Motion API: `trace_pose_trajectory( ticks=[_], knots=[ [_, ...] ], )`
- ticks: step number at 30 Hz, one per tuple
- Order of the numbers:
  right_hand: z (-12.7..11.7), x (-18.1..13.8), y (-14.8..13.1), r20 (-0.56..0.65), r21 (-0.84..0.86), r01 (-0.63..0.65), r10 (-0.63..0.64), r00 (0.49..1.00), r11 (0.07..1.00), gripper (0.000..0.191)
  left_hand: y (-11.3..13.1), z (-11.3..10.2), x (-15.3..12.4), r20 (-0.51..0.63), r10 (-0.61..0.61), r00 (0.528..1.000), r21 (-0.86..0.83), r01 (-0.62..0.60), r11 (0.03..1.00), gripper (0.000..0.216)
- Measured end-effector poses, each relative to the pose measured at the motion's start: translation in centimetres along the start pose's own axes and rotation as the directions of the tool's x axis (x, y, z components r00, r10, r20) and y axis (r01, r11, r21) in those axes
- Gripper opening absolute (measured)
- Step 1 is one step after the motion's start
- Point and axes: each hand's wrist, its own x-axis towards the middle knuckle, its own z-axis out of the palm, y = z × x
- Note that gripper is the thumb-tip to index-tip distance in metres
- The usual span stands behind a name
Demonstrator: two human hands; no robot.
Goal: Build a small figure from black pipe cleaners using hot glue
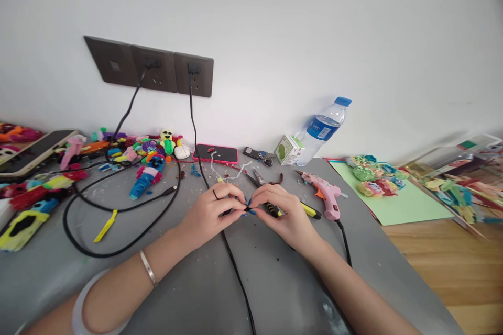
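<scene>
Above the middle of the grey table, my left hand (214,208) and my right hand (285,214) meet fingertip to fingertip. Both are closed in a pinch on a small dark piece (247,209), mostly covered by the fingers; its kind cannot be made out. Just behind my right hand lie pliers (259,178) and a tool with a yellow and black handle (310,211), partly hidden by that hand. Farther right rests a pink hot glue gun (326,194). Under my left hand a black cable (236,267) runs down the table.
Fuzzy pipe-cleaner figures (147,178) crowd the left, beside a looped black cable (66,225) and a yellow strip (105,226). Along the wall are a pink-edged phone (218,154), a small box (290,150) and a leaning water bottle (320,133). Paper flowers (371,180) lie on green paper (404,209).
</scene>
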Motion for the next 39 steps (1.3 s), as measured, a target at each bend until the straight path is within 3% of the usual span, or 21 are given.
trace_pose_trajectory(
  ticks=[13, 23, 39],
  knots=[
    [-0.07, 0.25, 0.09, 0.009, -0.021, 0.072, -0.071, 0.997, 0.997, 0.011, 0.07, 0.02, -0.04, 0.004, 0.015, 1.0, 0.01, -0.015, 1.0, 0.012],
    [-0.1, 0.0, 0.48, -0.019, 0.019, -0.021, 0.021, 1.0, 1.0, 0.011, 0.07, 0.07, -0.28, -0.009, -0.013, 1.0, 0.036, 0.014, 0.999, 0.012],
    [-0.23, 0.03, 0.66, -0.003, 0.02, -0.005, 0.005, 1.0, 1.0, 0.006, 0.14, 0.02, -0.19, -0.012, -0.016, 1.0, 0.051, 0.016, 0.999, 0.013]
  ],
)
